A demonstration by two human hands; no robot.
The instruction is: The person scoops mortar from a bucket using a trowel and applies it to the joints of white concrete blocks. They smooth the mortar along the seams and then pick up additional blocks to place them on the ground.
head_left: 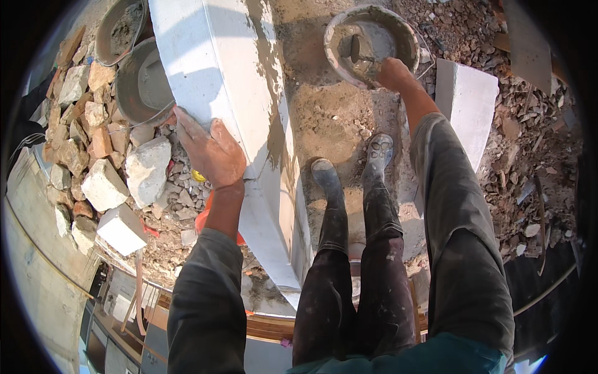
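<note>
My left hand (215, 153) lies with fingers outstretched on the outer edge of a wall of white blocks (193, 59), holding nothing. Wet grey mortar (274, 134) is smeared down the wall's right-hand side. On the far right, my right hand (393, 73) is closed at the near rim of a round bucket (408, 43) of grey mortar. From that fist a mortar-coated trowel (366, 65) reaches into the bucket; its handle is mostly hidden by my fingers.
Two more buckets, one grey (128, 93) and one farther back (103, 37), stand left of the wall beside piled broken stones (103, 184). A loose white block (467, 103) sits right of my right forearm, near rubble (523, 168). My boots (327, 177) stand on dusty ground.
</note>
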